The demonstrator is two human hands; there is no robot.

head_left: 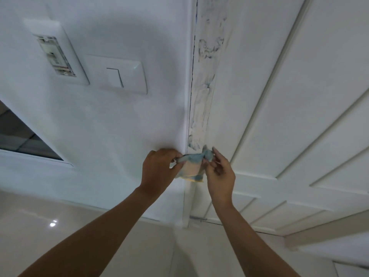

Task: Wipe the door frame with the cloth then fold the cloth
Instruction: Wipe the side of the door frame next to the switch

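White paint on the door frame [201,108] is seen smeared with grey-blue streaks, so wiping is judged unfinished or only just ended. In front of the frame's lower stretch the small blue-and-peach cloth [191,166] is held bunched, not yet folded: one end is pinched by the left hand [157,168], the other by the right hand [219,172].

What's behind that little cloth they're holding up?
Behind the cloth runs the door frame, its paint scuffed and stained above. The stretch directly behind it is covered. Left hand and right hand pinch it.
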